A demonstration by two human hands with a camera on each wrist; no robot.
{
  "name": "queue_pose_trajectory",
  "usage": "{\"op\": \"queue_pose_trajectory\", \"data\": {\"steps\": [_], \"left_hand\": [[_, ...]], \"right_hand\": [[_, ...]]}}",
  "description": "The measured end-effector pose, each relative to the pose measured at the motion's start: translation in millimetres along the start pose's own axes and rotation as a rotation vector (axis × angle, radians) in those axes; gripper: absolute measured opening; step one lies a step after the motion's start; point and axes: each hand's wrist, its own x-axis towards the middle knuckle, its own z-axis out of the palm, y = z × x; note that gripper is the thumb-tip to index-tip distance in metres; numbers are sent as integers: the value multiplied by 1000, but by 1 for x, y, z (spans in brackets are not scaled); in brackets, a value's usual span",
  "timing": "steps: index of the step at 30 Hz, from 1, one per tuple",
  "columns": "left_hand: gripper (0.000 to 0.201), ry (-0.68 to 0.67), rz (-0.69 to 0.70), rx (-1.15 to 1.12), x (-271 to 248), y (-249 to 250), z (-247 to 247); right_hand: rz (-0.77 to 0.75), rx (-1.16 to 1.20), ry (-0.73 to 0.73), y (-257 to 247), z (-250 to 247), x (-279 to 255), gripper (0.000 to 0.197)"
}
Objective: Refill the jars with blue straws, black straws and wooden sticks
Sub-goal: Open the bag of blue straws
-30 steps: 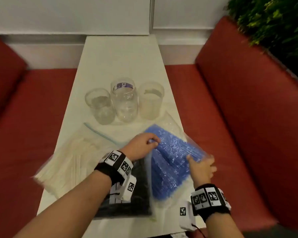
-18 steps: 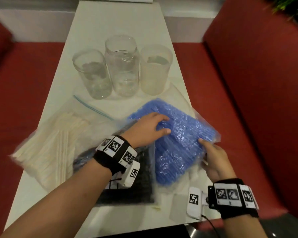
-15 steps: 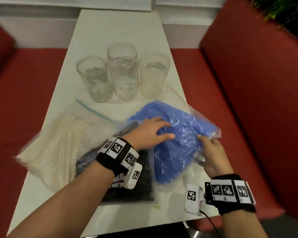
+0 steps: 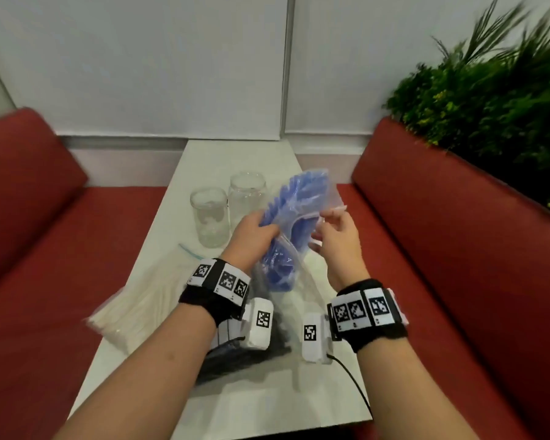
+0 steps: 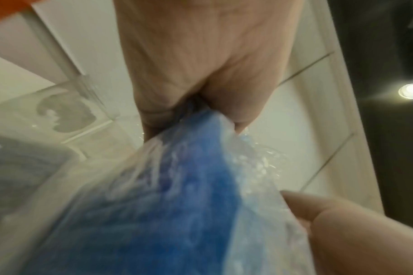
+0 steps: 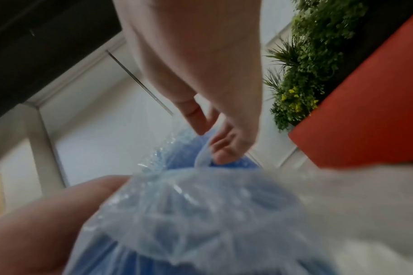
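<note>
A clear bag of blue straws (image 4: pixel 291 217) is held up above the white table (image 4: pixel 267 408), in front of the jars. My left hand (image 4: pixel 251 236) grips the bag's left side around the straws (image 5: pixel 172 186). My right hand (image 4: pixel 334 233) pinches the plastic (image 6: pixel 200 186) near the bag's upper right edge, its fingers (image 6: pixel 224 147) curled on the film. Two empty glass jars (image 4: pixel 209 215) (image 4: pixel 246 195) stand behind; a third is hidden by the bag. A bag of wooden sticks (image 4: pixel 146 300) lies at the left. The bag of black straws (image 4: pixel 251 354) lies under my wrists.
Red bench seats (image 4: pixel 61 281) (image 4: pixel 458 249) flank the narrow table. Green plants (image 4: pixel 489 90) rise behind the right backrest. A white wall (image 4: pixel 140 58) closes the far end. A black cable (image 4: pixel 353 379) trails from my right wrist over the table's near corner.
The blue straw bag has been lifted off the table and tipped upright between both hands. My head view has tilted up toward the wall.
</note>
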Motion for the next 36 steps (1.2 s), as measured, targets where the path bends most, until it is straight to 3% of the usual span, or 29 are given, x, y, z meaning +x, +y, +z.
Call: {"op": "queue_pose_trajectory", "data": {"steps": [5,7,9,11,13,14,16,18,19,21,23,25,28,31,33,36], "left_hand": [[49,-193,13,-288,-13,-4,-13],[72,-191,38,-206,-16,-5,-20],[83,-151,67,-58,-15,1,-28],[74,-68,171,68,-16,12,-35],[53,44,299,174,-22,26,-41],[50,27,352,179,-25,32,-43],[66,-208,376,102,-31,42,-44],[97,-460,316,7,-34,49,-44],[113,-506,279,-13,-32,51,-44],[126,-434,241,53,-29,57,-47],[106,-291,262,135,-23,65,-48],[77,-157,252,50,-16,73,-50],[32,-120,200,-235,-9,85,-53],[29,-162,185,-243,-9,95,-50],[31,-183,121,-307,-14,101,-45],[34,-282,4,-513,-21,105,-42]], "right_hand": [[139,23,-216,7,22,-21,51],[140,19,-189,3,30,-24,45],[124,79,-204,-6,36,-24,27],[108,95,-173,-21,41,-20,24],[102,132,-107,-38,46,-13,35],[101,174,-83,-49,48,-10,39],[100,267,-97,-73,51,-6,44],[102,322,-194,-96,52,-7,48],[115,340,-263,-105,53,-8,45],[167,357,-397,-117,50,-14,33],[155,293,-469,-119,43,-19,31],[56,196,-490,-113,36,-25,39],[-260,-159,-483,-99,27,-35,51],[-455,-401,-509,-88,30,-42,64],[-522,-441,-484,-84,39,-44,75],[-572,-419,-411,-84,49,-43,77]]}}
